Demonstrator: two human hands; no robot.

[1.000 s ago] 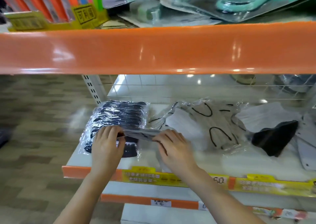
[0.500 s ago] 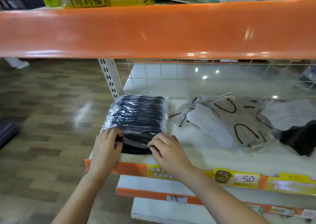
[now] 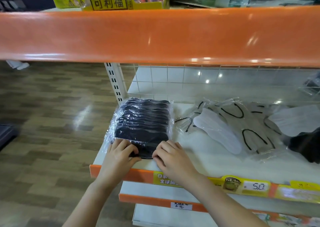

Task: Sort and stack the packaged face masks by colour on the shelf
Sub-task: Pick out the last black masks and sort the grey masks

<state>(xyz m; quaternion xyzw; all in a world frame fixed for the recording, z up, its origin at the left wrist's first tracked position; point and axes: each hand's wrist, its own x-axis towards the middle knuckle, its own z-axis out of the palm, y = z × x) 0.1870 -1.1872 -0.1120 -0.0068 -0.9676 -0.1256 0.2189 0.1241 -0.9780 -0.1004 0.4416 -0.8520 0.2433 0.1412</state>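
The left hand (image 3: pixel 119 155) is placed at the near left corner of the stack of black face masks in clear plastic wrappers (image 3: pixel 142 123); its fingers are curled over the front edge of the stack and the thumb is pressed against it from the side. The right hand (image 3: pixel 170 155) is placed at the near right corner in the same way, with the fingertips bent onto the lowest dark package. The stack is thus held between the two hands. It is found at the left end of the white shelf board (image 3: pixel 199 155), close to the perforated white upright post (image 3: pixel 115 82). To the right of it, apart from the stack, loose white face masks with black ear loops in transparent bags (image 3: pixel 230 124) are spread over the board. One black mask (image 3: pixel 306 146) is seen at the far right edge. Along the front of the shelf an orange strip with yellow price labels (image 3: pixel 249 186) is fixed.
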